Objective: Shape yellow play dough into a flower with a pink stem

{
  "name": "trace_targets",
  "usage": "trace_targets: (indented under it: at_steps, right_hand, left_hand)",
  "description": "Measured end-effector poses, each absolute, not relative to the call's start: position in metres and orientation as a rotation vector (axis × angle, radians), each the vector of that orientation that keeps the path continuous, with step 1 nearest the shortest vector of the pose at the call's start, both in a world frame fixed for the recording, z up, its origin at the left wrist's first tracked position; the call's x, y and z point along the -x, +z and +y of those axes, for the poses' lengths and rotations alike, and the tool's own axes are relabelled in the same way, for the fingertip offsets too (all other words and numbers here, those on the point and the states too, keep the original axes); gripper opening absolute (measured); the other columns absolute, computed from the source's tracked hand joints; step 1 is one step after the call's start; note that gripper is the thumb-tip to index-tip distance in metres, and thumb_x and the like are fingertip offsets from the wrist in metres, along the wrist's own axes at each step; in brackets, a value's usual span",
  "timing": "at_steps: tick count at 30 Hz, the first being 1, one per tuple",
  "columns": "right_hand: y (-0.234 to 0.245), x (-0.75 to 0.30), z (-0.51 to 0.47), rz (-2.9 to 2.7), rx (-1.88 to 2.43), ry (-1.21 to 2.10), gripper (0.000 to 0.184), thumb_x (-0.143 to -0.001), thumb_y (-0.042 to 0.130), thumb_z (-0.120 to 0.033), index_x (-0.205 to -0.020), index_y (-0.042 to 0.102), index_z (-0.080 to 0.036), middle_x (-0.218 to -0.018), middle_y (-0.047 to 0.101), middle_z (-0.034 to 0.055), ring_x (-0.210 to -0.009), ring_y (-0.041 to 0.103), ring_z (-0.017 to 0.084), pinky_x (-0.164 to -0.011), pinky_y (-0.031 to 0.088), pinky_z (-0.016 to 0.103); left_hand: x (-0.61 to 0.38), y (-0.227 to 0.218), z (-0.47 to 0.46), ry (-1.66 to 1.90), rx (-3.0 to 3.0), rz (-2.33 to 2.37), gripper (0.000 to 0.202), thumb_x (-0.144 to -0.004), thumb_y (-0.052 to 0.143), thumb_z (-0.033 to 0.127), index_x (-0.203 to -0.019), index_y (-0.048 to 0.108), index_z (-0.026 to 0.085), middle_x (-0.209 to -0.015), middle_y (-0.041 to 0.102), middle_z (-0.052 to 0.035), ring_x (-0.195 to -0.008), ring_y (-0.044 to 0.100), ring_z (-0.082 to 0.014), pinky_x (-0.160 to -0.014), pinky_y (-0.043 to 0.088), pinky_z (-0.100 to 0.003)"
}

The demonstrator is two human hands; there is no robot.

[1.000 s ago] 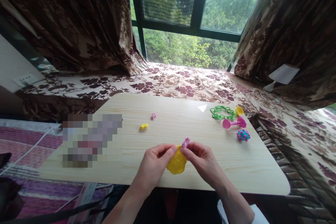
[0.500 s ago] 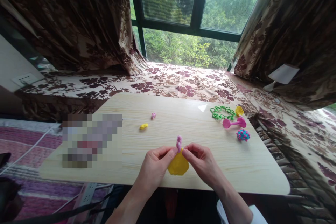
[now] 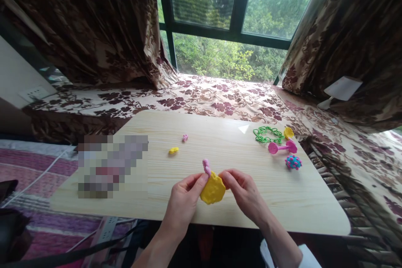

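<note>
Between my hands, above the table's near part, is a flat, roughly round yellow clay disc (image 3: pixel 213 189) with an uneven edge. A pink twisted clay piece (image 3: pixel 206 166) sticks up at its upper left. My left hand (image 3: pixel 185 194) pinches the disc's left edge by the base of the pink piece, thumb on top. At the upper right edge, my right hand (image 3: pixel 241 186) has thumb and forefinger closed on the disc's rim. Farther off lie a small yellow clay lump (image 3: pixel 173 150) and a small pink clay lump (image 3: pixel 185 137).
On the table (image 3: pixel 150 123), to the right, lie a green chain ring (image 3: pixel 260 138), a pink dumbbell shape (image 3: pixel 282 148), a yellow piece (image 3: pixel 288 132) and a blue ball with pink dots (image 3: pixel 293 162). A pixelated patch (image 3: pixel 109 171) covers the left side.
The yellow disc has turned anticlockwise, so the pink piece now leans to the upper left. My right fingers have shifted along the rim, away from the pink piece.
</note>
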State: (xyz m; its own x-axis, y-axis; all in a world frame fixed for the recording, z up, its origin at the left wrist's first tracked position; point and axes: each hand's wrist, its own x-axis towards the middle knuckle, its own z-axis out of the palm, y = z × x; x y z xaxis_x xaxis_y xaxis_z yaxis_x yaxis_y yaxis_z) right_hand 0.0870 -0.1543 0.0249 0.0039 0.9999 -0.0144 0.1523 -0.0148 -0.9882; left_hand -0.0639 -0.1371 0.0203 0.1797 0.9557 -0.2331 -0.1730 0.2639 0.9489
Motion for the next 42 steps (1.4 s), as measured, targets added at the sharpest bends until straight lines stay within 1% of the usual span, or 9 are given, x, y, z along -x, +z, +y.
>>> trace_targets:
  at_steps: [3, 7, 13, 17, 22, 25, 29, 34, 42]
  right_hand:
    - [0.024, -0.091, -0.156, -1.314, 1.346, 1.157, 0.023, -0.083, 0.049, -0.034, -0.076, 0.060, -0.015, -0.069, 0.057, 0.0005, -0.065, 0.051, 0.012, -0.060, 0.042, 0.022]
    - [0.024, -0.089, -0.159, -1.336, 1.340, 1.109, 0.020, -0.081, 0.052, -0.031, -0.075, 0.061, -0.015, -0.068, 0.058, 0.0008, -0.064, 0.053, 0.012, -0.058, 0.043, 0.022]
    - [0.028, -0.085, -0.160, -1.320, 1.274, 1.057, 0.017, -0.081, 0.053, -0.029, -0.091, 0.059, -0.017, -0.077, 0.061, 0.0027, -0.068, 0.056, 0.014, -0.060, 0.047, 0.024]
    - [0.030, -0.084, -0.159, -1.328, 1.275, 1.042, 0.014, -0.081, 0.053, -0.028, -0.085, 0.060, -0.017, -0.076, 0.061, 0.0022, -0.068, 0.055, 0.013, -0.062, 0.046, 0.023]
    - [0.030, -0.082, -0.160, -1.303, 1.285, 1.038, 0.014, -0.082, 0.051, -0.029, -0.081, 0.058, -0.016, -0.073, 0.058, 0.0015, -0.066, 0.054, 0.013, -0.060, 0.045, 0.023]
    - [0.028, -0.078, -0.161, -1.322, 1.317, 0.973, 0.014, -0.084, 0.049, -0.027, -0.077, 0.056, -0.016, -0.069, 0.055, 0.0003, -0.063, 0.050, 0.012, -0.057, 0.042, 0.022]
    - [0.023, -0.075, -0.160, -1.329, 1.335, 0.952, 0.014, -0.085, 0.048, -0.026, -0.078, 0.055, -0.016, -0.069, 0.054, 0.0005, -0.063, 0.049, 0.012, -0.056, 0.041, 0.022]
    - [0.023, -0.080, -0.158, -1.335, 1.288, 1.053, 0.015, -0.084, 0.050, -0.029, -0.090, 0.056, -0.017, -0.079, 0.058, 0.0025, -0.070, 0.053, 0.013, -0.062, 0.043, 0.024]
    - [0.026, -0.081, -0.158, -1.369, 1.271, 1.067, 0.014, -0.085, 0.048, -0.027, -0.077, 0.053, -0.016, -0.067, 0.051, -0.0019, -0.061, 0.045, 0.009, -0.056, 0.039, 0.020]
  left_hand:
    - [0.064, 0.022, -0.138, 0.980, -0.818, 0.978, 0.030, -0.075, 0.059, 0.032, -0.101, 0.064, 0.019, -0.088, 0.069, -0.0034, -0.082, 0.061, -0.0171, -0.076, 0.046, -0.026]
    - [0.064, 0.024, -0.140, 0.900, -0.786, 0.899, 0.029, -0.075, 0.059, 0.030, -0.100, 0.064, 0.018, -0.089, 0.068, -0.0051, -0.079, 0.061, -0.0162, -0.072, 0.046, -0.025]
    - [0.061, 0.026, -0.141, 0.884, -0.773, 0.898, 0.030, -0.073, 0.061, 0.030, -0.100, 0.065, 0.018, -0.090, 0.068, -0.0057, -0.080, 0.060, -0.0162, -0.071, 0.046, -0.024]
    - [0.059, 0.027, -0.142, 0.879, -0.749, 0.891, 0.028, -0.073, 0.062, 0.029, -0.098, 0.065, 0.017, -0.087, 0.068, -0.0058, -0.079, 0.059, -0.0149, -0.072, 0.045, -0.023]
    - [0.057, 0.028, -0.142, 0.945, -0.783, 0.929, 0.016, -0.072, 0.063, 0.027, -0.082, 0.067, 0.015, -0.080, 0.068, -0.0034, -0.080, 0.058, -0.0145, -0.074, 0.045, -0.023]
    - [0.056, 0.027, -0.142, 0.958, -0.798, 0.912, 0.014, -0.072, 0.063, 0.026, -0.078, 0.066, 0.015, -0.076, 0.067, -0.0021, -0.079, 0.058, -0.0144, -0.074, 0.045, -0.023]
    - [0.057, 0.022, -0.142, 0.950, -0.788, 0.906, 0.017, -0.073, 0.062, 0.027, -0.084, 0.067, 0.015, -0.079, 0.068, -0.0032, -0.080, 0.058, -0.0154, -0.075, 0.045, -0.024]
    - [0.060, 0.018, -0.141, 0.949, -0.778, 0.932, 0.027, -0.072, 0.062, 0.029, -0.095, 0.066, 0.015, -0.082, 0.068, -0.0048, -0.079, 0.060, -0.0170, -0.075, 0.046, -0.027]
    - [0.054, 0.037, -0.146, 0.940, -0.783, 1.023, 0.024, -0.069, 0.065, 0.029, -0.085, 0.069, 0.012, -0.071, 0.068, -0.0041, -0.074, 0.060, -0.0174, -0.068, 0.046, -0.024]
